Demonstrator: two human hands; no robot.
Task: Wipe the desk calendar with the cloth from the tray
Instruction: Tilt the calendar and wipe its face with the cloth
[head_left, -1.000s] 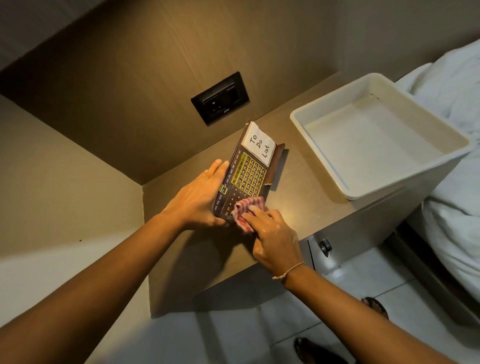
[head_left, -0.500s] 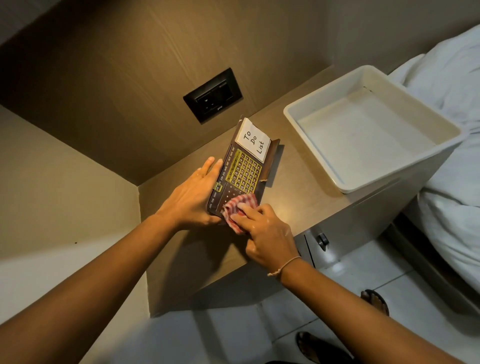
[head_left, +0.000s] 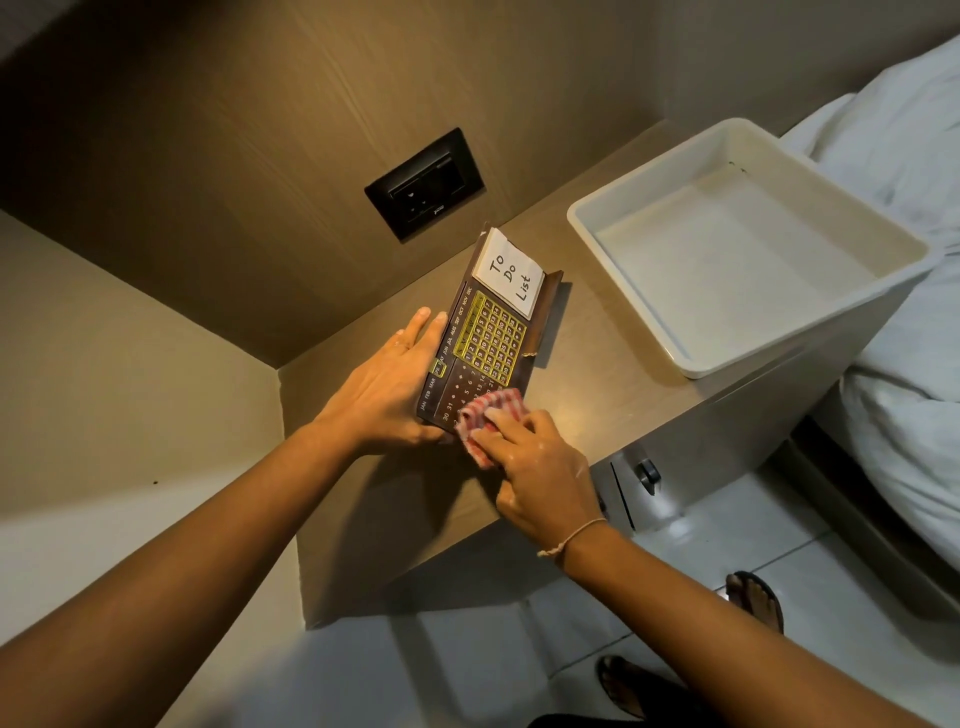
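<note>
A dark brown desk calendar (head_left: 488, 343) with a gold date grid and a white "To Do List" note lies on the bedside shelf (head_left: 597, 374). My left hand (head_left: 387, 387) grips its left edge and near corner. My right hand (head_left: 540, 467) presses a red-and-white checked cloth (head_left: 483, 418) onto the calendar's near end, fingers bunched over the cloth. The white tray (head_left: 644, 343) stands to the right on the shelf with nothing in it.
A black wall socket (head_left: 423, 184) sits on the wood panel behind the calendar. A drawer knob (head_left: 648, 472) shows below the shelf's front edge. White bedding (head_left: 904, 332) lies at the right. Two sandalled feet stand on the tiled floor below.
The right hand and cloth have stayed at the calendar's near end, shifting only slightly. The left hand keeps hold of the calendar's left edge. The camera view has drifted a little.
</note>
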